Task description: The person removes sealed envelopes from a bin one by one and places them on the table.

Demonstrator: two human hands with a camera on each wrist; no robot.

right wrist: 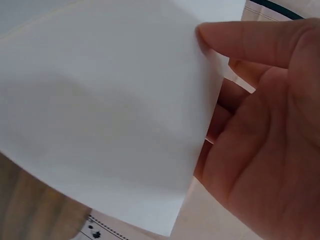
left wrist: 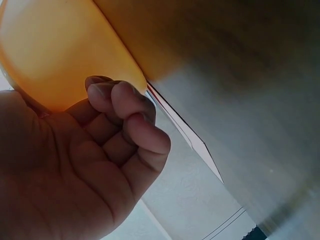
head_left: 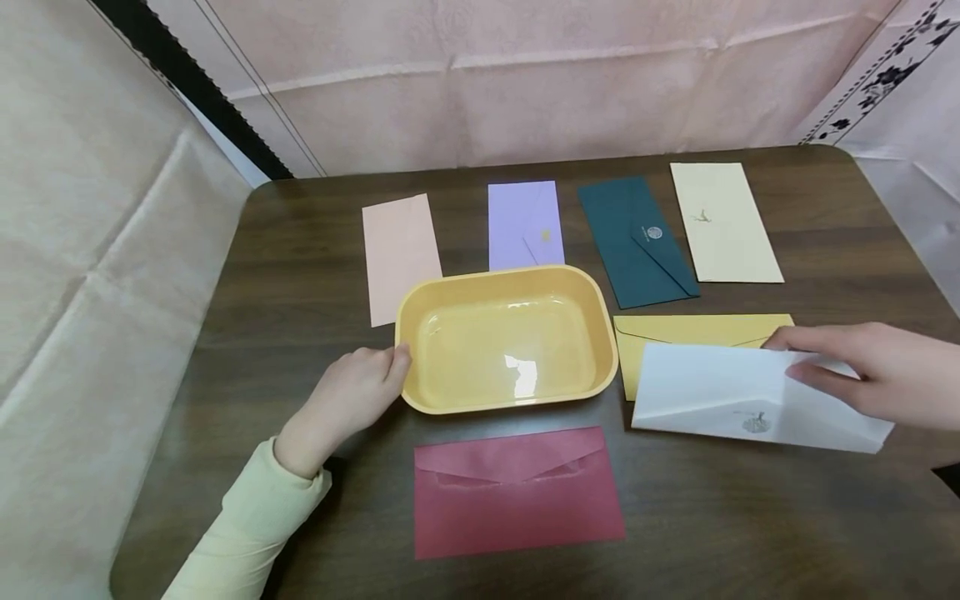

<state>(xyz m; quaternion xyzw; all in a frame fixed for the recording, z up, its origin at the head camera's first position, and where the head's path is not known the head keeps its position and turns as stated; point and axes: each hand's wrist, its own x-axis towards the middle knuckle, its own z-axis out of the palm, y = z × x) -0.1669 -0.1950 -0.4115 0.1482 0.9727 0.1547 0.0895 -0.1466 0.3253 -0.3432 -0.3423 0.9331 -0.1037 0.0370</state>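
Note:
My left hand (head_left: 362,385) grips the left rim of a yellow plastic tray (head_left: 502,342) in the head view. In the left wrist view its fingers curl against the tray's wall (left wrist: 65,55). Nothing lies in the tray. My right hand (head_left: 862,367) pinches a white envelope (head_left: 705,383) with a small grey print, thumb on one face and fingers behind, as the right wrist view also shows. That white envelope overlaps a yellow envelope (head_left: 697,327), hiding most of its lower part. A dark red envelope (head_left: 517,508) lies just in front of the tray.
Along the back of the dark wooden table (head_left: 285,292) lie a pink envelope (head_left: 400,254), a lilac one (head_left: 525,221) partly covered by the tray, a dark teal one (head_left: 633,242) and a cream one (head_left: 723,221). Pale cloth (head_left: 525,100) hangs behind the table.

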